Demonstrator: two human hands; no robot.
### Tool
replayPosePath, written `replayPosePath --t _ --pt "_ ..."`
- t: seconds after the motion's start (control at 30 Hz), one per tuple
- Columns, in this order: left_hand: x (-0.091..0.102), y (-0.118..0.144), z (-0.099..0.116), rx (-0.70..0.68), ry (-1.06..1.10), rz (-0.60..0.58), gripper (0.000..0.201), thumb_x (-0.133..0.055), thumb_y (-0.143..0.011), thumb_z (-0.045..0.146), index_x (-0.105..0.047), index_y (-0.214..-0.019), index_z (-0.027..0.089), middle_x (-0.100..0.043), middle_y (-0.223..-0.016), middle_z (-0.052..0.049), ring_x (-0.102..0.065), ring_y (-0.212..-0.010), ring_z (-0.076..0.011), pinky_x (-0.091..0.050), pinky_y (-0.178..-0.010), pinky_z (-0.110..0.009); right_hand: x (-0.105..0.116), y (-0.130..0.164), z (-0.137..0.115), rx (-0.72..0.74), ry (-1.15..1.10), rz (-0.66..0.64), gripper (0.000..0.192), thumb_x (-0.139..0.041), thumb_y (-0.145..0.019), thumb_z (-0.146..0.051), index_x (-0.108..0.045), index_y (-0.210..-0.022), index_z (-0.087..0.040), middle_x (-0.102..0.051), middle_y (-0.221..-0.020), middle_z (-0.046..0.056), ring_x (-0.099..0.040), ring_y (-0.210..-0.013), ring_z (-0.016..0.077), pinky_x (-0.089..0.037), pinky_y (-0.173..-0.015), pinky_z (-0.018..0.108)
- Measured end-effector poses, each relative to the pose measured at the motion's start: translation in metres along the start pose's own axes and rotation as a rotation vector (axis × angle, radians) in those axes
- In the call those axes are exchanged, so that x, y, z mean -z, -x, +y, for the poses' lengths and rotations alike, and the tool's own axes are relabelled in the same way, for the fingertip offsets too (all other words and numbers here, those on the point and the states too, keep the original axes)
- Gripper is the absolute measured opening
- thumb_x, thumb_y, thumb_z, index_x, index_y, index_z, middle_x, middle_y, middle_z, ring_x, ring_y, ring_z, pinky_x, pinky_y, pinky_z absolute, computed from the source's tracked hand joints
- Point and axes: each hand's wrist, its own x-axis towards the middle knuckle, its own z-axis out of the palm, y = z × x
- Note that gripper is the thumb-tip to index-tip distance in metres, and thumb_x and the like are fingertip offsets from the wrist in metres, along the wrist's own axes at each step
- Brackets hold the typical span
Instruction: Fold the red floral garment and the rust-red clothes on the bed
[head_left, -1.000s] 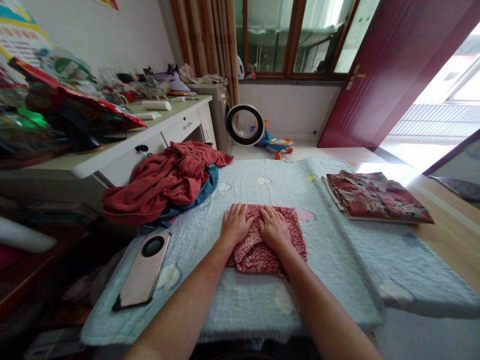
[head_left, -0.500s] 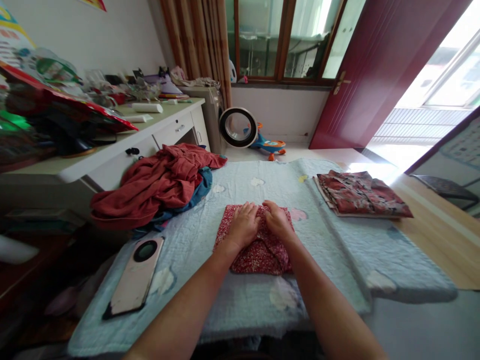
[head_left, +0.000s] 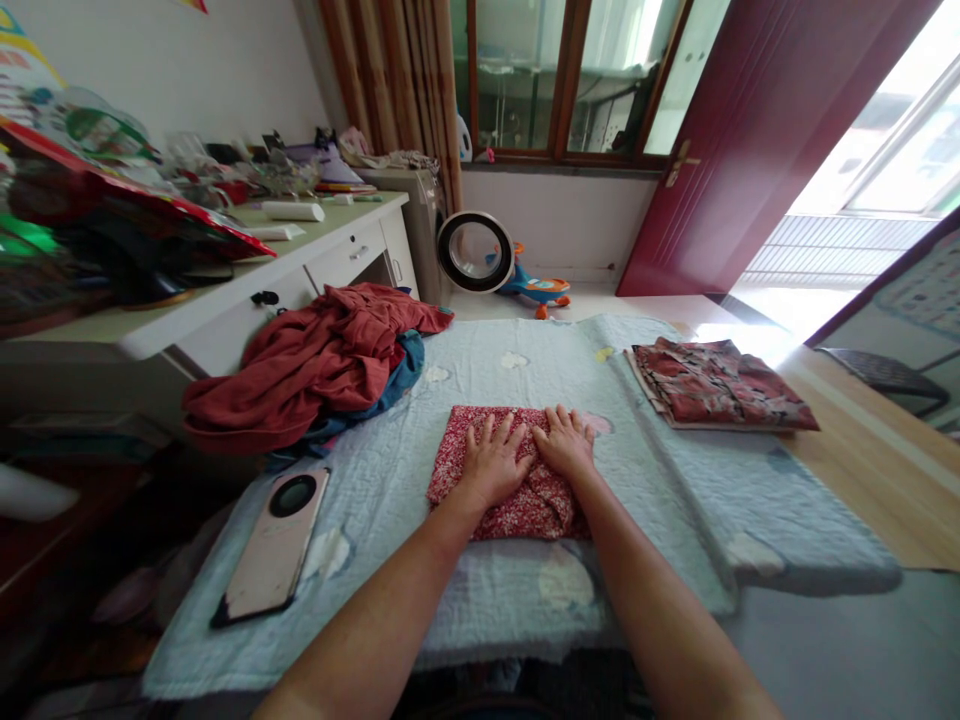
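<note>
The phone (head_left: 266, 560) lies on the pale blue blanket (head_left: 517, 605) at the near left. Beside it, a folded red patterned cloth (head_left: 525, 520) rests mid-blanket, with the left hand (head_left: 493, 462) and right hand (head_left: 566, 440) palms down on it, each grip wide, fingers spread. Farther off, crumpled red clothing (head_left: 322, 365) sits left and a folded flowered garment (head_left: 724, 388) right, partly over the wooden tabletop (head_left: 877, 470). Beyond stands a red door (head_left: 697, 130).

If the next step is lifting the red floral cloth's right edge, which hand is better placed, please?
Probably the right hand, resting on the cloth near that edge; the left hand lies farther away.
</note>
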Motion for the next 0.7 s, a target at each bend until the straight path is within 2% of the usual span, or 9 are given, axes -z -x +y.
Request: replayPosePath --t 0.07,0.13,0.23,0.3,0.37,0.47,0.6,0.7 --pt "0.005 -0.003 -0.001 0.010 0.051 -0.055 0.058 -0.034 -0.096 0.055 -0.038 -0.148 0.029 -0.028 -0.160 -0.006 -0.019 -0.146 -0.0367 -0.014 -0.114 -0.066 0.006 -0.007 0.003 -0.013 -0.070 -0.033 0.055 -0.042 -0.092 -0.048 -0.049 -0.140 -0.022 -0.039 -0.153 0.011 -0.028 -0.141 0.0347 -0.019 -0.111 0.060" --pt "0.014 -0.008 -0.004 0.027 0.127 -0.096 0.057 -0.028 -0.098 0.053 -0.037 -0.148 0.027 -0.030 -0.159 -0.007 -0.023 -0.146 -0.0329 -0.018 -0.115 -0.062 0.013 -0.012 0.005 -0.041 -0.152 0.002 0.050 -0.044 -0.091 -0.044 -0.053 -0.134 -0.021 -0.048 -0.146 0.012 -0.034 -0.138 0.0326 -0.023 -0.110 0.057" --pt "0.028 -0.017 -0.015 0.054 0.179 -0.053 0.053 -0.024 -0.100 0.044 -0.037 -0.147 0.024 -0.034 -0.157 -0.008 -0.028 -0.145 -0.0249 -0.022 -0.116 -0.053 0.020 -0.013 0.000 0.006 -0.211 0.123 0.044 -0.043 -0.091 -0.032 -0.055 -0.132 -0.021 -0.047 -0.147 0.011 -0.033 -0.140 0.0286 -0.023 -0.112 0.054" --pt "0.031 -0.022 -0.025 0.067 0.127 -0.007 0.049 -0.028 -0.100 0.038 -0.042 -0.144 0.023 -0.037 -0.155 -0.008 -0.029 -0.144 -0.0230 -0.020 -0.117 -0.050 0.020 -0.009 -0.009 0.111 -0.207 0.124 0.046 -0.044 -0.090 -0.027 -0.053 -0.134 -0.021 -0.043 -0.150 0.010 -0.033 -0.141 0.0258 -0.021 -0.114 0.051" --pt "0.028 -0.022 -0.037 0.091 0.054 0.005 0.047 -0.034 -0.098 0.037 -0.046 -0.141 0.023 -0.040 -0.154 -0.008 -0.031 -0.142 -0.0250 -0.021 -0.117 -0.051 0.016 -0.001 -0.019 0.188 -0.188 0.067 0.048 -0.045 -0.089 -0.028 -0.051 -0.136 -0.019 -0.043 -0.151 0.011 -0.035 -0.139 0.0243 -0.022 -0.114 0.047" --pt "0.014 -0.017 -0.049 0.151 -0.003 -0.011 0.053 -0.038 -0.096 0.046 -0.043 -0.144 0.026 -0.038 -0.155 -0.006 -0.029 -0.143 -0.0301 -0.026 -0.114 -0.054 0.006 0.011 -0.029 0.218 -0.121 0.026 0.051 -0.044 -0.091 -0.032 -0.049 -0.139 -0.017 -0.044 -0.150 0.011 -0.037 -0.138 0.0243 -0.023 -0.114 0.045" --pt "-0.001 -0.008 -0.052 0.172 -0.016 0.027 0.057 -0.037 -0.095 0.050 -0.038 -0.148 0.028 -0.032 -0.158 -0.005 -0.022 -0.146 -0.0314 -0.024 -0.114 -0.055 -0.007 0.020 -0.031 0.222 0.001 0.055 0.052 -0.039 -0.094 -0.034 -0.044 -0.144 -0.020 -0.039 -0.154 0.007 -0.030 -0.142 0.0242 -0.018 -0.116 0.046" --pt "-0.001 -0.007 -0.051 0.157 0.011 0.048 0.057 -0.039 -0.095 0.050 -0.039 -0.147 0.028 -0.034 -0.157 -0.006 -0.023 -0.145 -0.0314 -0.023 -0.114 -0.055 -0.009 0.018 -0.031 0.203 0.023 0.037 0.053 -0.038 -0.095 -0.034 -0.042 -0.146 -0.021 -0.036 -0.156 0.007 -0.028 -0.143 0.0247 -0.016 -0.116 0.047"
